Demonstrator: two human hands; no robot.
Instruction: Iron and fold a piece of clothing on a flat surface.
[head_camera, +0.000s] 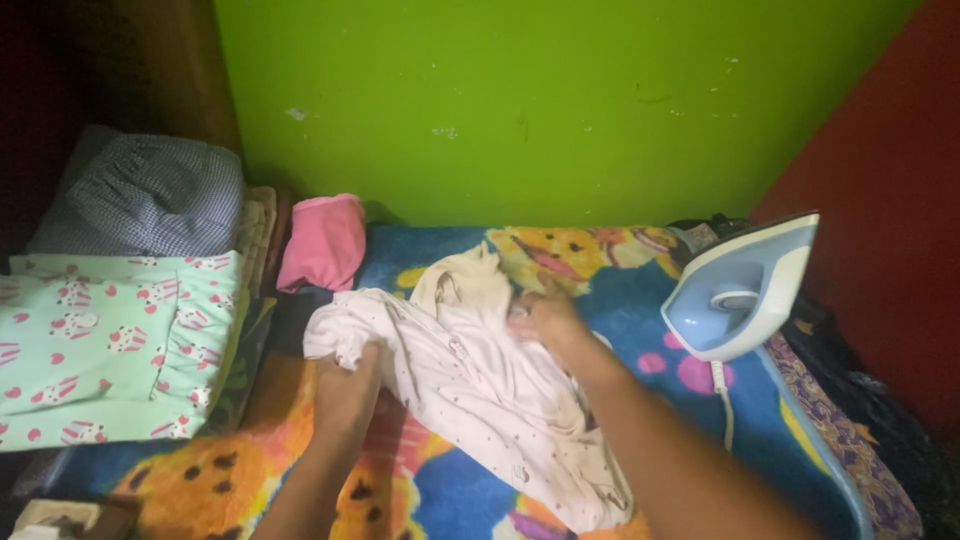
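Note:
A pale pink garment with small dots lies crumpled on a bright cartoon-print blanket. My left hand grips the garment's left edge, fingers closed on the cloth. My right hand presses on the garment's upper part near its collar, fingers curled into the fabric. A blue and white iron stands upright on its heel at the right, about a hand's width from my right hand, with its cord hanging down over the blanket.
Folded clothes are stacked at the left: a mint green piece with pink prints, a grey checked one, and a pink one. A green wall stands behind and a red wall at the right.

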